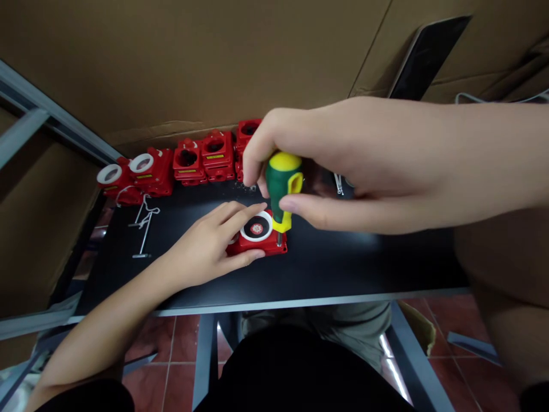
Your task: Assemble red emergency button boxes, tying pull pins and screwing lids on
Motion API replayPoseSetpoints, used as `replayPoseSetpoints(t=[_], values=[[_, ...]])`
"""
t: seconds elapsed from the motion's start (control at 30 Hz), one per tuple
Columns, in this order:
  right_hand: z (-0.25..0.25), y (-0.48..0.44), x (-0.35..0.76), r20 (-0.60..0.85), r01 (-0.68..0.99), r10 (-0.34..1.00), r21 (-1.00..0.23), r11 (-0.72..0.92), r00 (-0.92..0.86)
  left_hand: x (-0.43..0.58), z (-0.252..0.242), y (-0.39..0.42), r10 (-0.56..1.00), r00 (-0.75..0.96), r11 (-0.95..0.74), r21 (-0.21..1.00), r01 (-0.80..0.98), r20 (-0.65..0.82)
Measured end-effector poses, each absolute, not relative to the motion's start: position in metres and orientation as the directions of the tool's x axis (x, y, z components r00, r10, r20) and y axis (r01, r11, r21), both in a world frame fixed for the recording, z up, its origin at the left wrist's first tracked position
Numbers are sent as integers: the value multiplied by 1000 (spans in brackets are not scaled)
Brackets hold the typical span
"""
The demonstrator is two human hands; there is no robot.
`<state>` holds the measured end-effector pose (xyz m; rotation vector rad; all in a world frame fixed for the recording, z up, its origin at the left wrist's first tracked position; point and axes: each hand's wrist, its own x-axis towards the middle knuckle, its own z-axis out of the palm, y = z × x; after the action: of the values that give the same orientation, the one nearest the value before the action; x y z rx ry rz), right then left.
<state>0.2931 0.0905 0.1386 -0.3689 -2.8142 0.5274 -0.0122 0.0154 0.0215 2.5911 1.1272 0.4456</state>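
Observation:
My right hand is closed around a short screwdriver with a green and yellow handle, thumb and fingers on its sides. The screwdriver stands nearly upright, and its metal shank meets the right corner of a red housing. That housing lies on the black tabletop and carries a white ring around a dark disc with a small red and white emblem. My left hand grips it from the left, fingers along the far side and thumb on the near side. The screw under the tip cannot be made out.
Several more red housings line the back of the black table, two of them with white rings. Metal T-shaped pins with white cord lie at the left. A dark flat panel leans against the cardboard wall.

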Motion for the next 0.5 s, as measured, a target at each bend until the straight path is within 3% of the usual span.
replayPoseSetpoints(t=[0.23,0.5], values=[[135,101,286,279,247,296,-199,948,-913,-12,22,14,750,636,-654,345,673,181],[129,102,284,276,329,371,-186,926,-887,-12,19,13,747,643,-659,318,681,172]])
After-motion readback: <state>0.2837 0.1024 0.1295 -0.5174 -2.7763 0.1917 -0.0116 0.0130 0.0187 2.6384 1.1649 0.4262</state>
